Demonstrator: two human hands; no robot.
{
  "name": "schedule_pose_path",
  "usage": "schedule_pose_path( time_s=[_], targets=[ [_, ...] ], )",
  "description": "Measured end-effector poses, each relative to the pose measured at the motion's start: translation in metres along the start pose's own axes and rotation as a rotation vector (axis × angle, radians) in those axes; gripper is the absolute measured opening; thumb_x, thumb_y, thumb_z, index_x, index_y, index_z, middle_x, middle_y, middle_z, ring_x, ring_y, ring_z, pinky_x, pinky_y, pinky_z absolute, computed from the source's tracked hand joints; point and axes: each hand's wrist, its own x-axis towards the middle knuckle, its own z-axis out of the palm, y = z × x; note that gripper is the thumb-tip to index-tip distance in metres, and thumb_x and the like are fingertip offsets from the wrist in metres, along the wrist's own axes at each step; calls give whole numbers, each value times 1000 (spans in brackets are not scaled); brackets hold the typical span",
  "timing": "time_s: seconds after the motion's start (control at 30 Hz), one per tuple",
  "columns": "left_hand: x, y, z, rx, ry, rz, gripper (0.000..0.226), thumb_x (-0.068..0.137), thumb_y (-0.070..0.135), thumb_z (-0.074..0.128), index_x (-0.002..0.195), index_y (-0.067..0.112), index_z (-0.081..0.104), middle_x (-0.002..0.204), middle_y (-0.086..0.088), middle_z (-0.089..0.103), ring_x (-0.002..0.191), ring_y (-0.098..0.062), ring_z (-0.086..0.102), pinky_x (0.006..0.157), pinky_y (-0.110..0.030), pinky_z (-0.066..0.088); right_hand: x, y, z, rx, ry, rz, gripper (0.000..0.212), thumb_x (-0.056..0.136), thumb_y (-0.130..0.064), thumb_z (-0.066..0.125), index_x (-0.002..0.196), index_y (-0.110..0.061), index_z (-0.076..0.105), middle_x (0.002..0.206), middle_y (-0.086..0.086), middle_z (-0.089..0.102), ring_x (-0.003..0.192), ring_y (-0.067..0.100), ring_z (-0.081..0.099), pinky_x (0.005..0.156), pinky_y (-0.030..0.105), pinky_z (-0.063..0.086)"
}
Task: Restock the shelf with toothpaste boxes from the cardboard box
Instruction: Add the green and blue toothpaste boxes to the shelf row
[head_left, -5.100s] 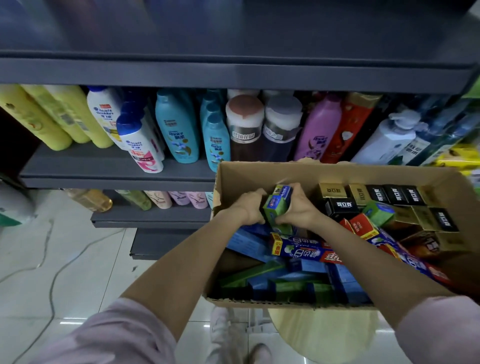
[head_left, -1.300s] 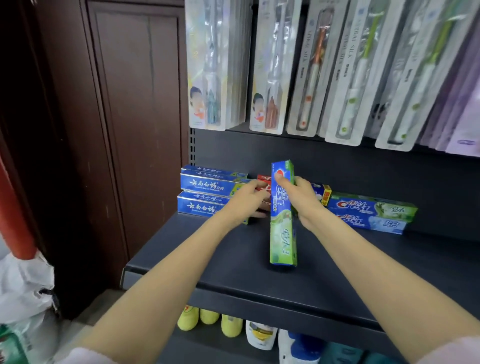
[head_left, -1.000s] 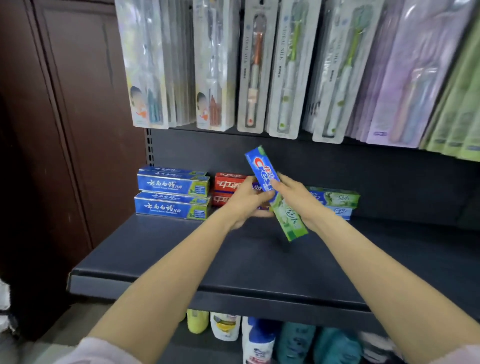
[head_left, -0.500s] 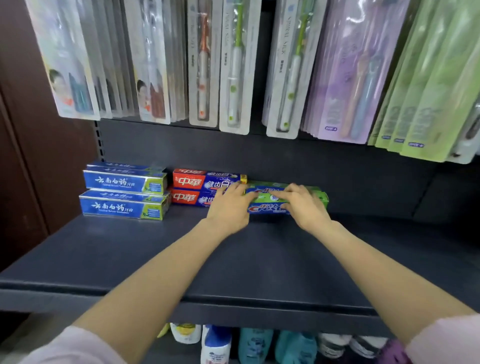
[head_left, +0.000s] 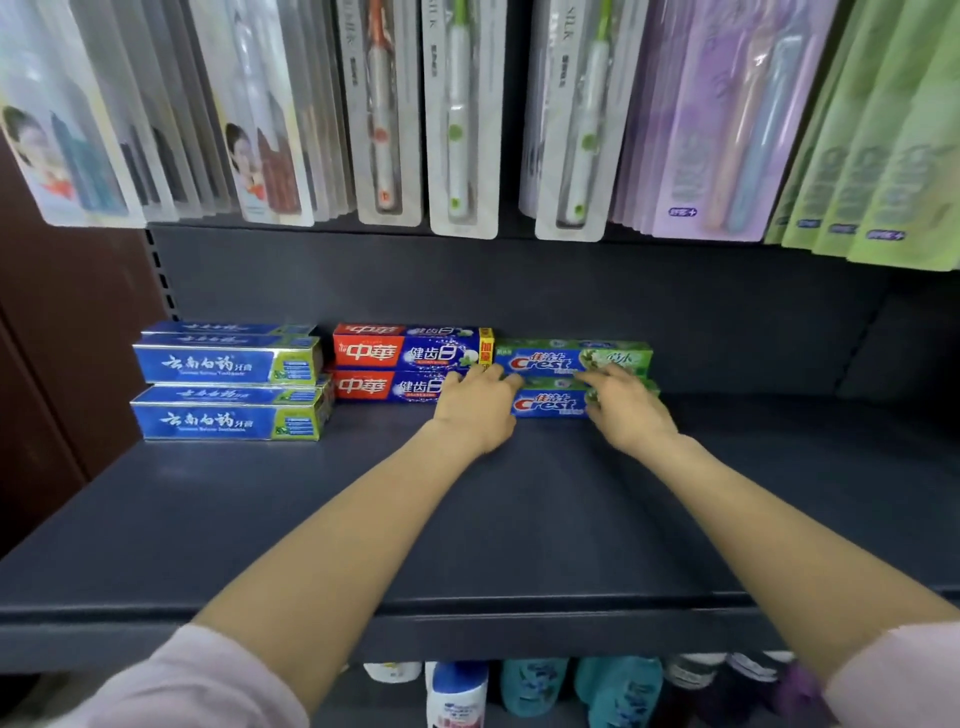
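Shop: stocked toothbrush packs (head_left: 457, 119), shelf (head_left: 467, 545)

Dark grey metal back panel (head_left: 519, 280) w/ slotted upright at left; brown wood panelling (head_left: 62, 312) beside it, dim light.

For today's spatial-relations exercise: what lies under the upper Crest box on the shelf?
A second Crest box lies directly under the upper Crest box. The left hand and right hand cover its ends, so what sits behind stays hidden.
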Motion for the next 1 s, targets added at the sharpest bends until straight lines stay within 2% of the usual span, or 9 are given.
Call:
schedule_pose_path(
  time_s=[0.17,0.27,0.4,0.5,0.57,0.67,0.8,0.9,1.0],
  targets=[
    [-22,31,-13,-117,91,-50,44,93,18,45,136,15,41,135,-10,46,126,-29,42,103,-44,34,-33,4,-24,276,64,8,32,91,-16,54,123,-15,61,129,9,57,119,26,53,99,32,41],
    [-41,60,-21,-244,143,-66,37,91,18,47,127,12,49,126,-12,54,119,-29,48,96,-41,40,-69,17,-36,410,31,19,26,90,-12,54,112,-13,67,113,7,67,104,22,62,89,25,44],
    [-76,110,-28,-450,144,-102,27,89,16,50,114,9,57,111,-12,61,109,-28,53,86,-36,45,-125,46,-48,593,-56,-18,22,90,-5,50,95,-19,67,87,6,68,67,13,64,64,19,50],
    [-112,157,-29,-578,161,-108,18,89,17,51,103,11,59,94,-6,62,97,-27,57,79,-34,45,-169,73,-56,617,-99,-61,20,89,-5,53,90,-22,64,79,3,66,58,7,63,53,13,49],
    [-135,186,-25,-613,158,-84,15,89,17,52,99,11,61,83,-1,59,90,-27,59,76,-34,46,-198,92,-60,600,-122,-104,19,89,-7,53,89,-23,64,78,3,68,54,4,63,53,10,47],
    [-163,218,-6,-615,66,-97,15,88,17,53,97,11,64,88,-6,67,89,-26,61,79,-33,48,-237,115,-53,543,-184,-116,18,89,-8,55,93,-15,70,81,3,69,64,8,63,66,18,49],
    [-193,246,36,-530,-215,-168,21,90,19,51,101,8,65,106,-13,68,102,-29,61,86,-32,46,-282,137,-16,443,-393,-100,21,91,-10,53,105,-8,69,93,7,70,80,20,66,66,18,48],
    [-213,251,72,-479,-386,-235,32,91,21,54,119,6,58,123,-16,58,116,-31,53,94,-34,43,-305,150,26,344,-490,-67,24,89,-10,56,110,-9,68,113,9,69,107,24,63,89,24,42],
    [-233,250,104,-501,-495,-271,53,90,20,57,137,6,38,129,-20,47,120,-32,46,97,-35,41,-324,153,66,334,-613,-64,33,86,-12,61,119,-11,63,120,8,65,114,23,59,94,24,40]
  ],
)
